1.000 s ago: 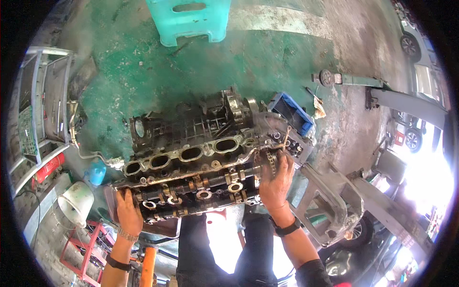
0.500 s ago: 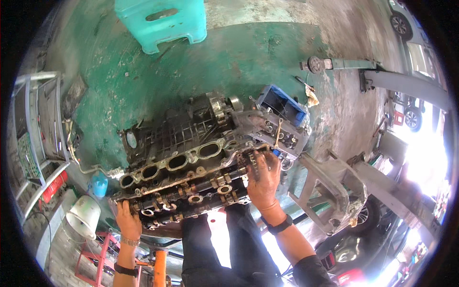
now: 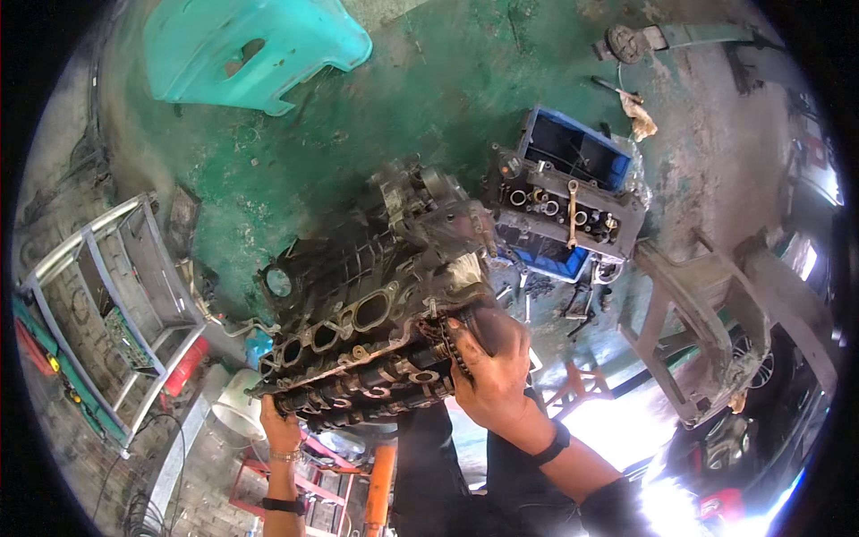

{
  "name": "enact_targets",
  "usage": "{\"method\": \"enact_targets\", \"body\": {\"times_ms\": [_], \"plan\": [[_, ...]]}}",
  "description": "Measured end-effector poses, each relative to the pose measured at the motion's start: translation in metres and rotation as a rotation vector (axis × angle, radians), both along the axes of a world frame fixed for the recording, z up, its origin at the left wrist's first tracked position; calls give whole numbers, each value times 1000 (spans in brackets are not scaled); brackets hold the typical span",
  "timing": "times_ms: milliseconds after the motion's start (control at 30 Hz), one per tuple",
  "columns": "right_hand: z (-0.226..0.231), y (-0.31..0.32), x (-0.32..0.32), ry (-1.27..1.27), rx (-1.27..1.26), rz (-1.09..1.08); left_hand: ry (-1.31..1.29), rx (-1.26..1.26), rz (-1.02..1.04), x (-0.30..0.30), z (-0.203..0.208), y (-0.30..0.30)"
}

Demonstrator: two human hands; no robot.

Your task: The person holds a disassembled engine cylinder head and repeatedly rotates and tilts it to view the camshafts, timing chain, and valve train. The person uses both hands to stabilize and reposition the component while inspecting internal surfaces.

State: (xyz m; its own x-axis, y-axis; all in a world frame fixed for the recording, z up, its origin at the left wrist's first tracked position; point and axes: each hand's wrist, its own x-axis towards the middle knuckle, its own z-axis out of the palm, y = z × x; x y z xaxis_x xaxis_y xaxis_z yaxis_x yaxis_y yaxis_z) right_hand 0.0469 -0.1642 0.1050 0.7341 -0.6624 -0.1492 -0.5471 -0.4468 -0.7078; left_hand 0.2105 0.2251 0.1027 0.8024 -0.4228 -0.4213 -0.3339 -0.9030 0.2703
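A greasy cylinder head (image 3: 344,387) with rows of camshaft lobes and oval ports spans the space between my hands. My left hand (image 3: 281,428) is closed around its left end; the thumb lies on top and the other fingers are partly hidden. At the right end, my right hand (image 3: 497,371) grips beside a timing chain (image 3: 438,336), fingers wrapped over the edge and partly out of sight. Just beyond lies a dark ribbed engine block (image 3: 344,255), overlapped by the head in this view, so I cannot tell whether they touch.
To the right, a combination wrench (image 3: 573,215) rests across another cylinder head (image 3: 514,210), by a blue crate (image 3: 617,166). A grey metal frame (image 3: 689,313) stands right. A turquoise stool (image 3: 206,54) is far left; a metal rack (image 3: 152,358) and white bucket (image 3: 237,403) are left.
The view has turned, so the surroundings have shifted. The cylinder head slants more, its right end farther away. Both hands keep their hold, and the right hand's back shows more.
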Motion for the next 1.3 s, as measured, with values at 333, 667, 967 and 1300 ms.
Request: {"method": "enact_targets", "body": {"times_ms": [333,667,967,1300], "plan": [[15,-11,4,80,91,31,159,-15,125,4,5,-8],[25,-10,11,192,56,31,211,-33,160,8,11,-12],[28,0,14,153,-12,-33,227,-3,81,14,10,-2],[27,8,12,138,-127,-36,75,21,-155,17,3,24]]}}
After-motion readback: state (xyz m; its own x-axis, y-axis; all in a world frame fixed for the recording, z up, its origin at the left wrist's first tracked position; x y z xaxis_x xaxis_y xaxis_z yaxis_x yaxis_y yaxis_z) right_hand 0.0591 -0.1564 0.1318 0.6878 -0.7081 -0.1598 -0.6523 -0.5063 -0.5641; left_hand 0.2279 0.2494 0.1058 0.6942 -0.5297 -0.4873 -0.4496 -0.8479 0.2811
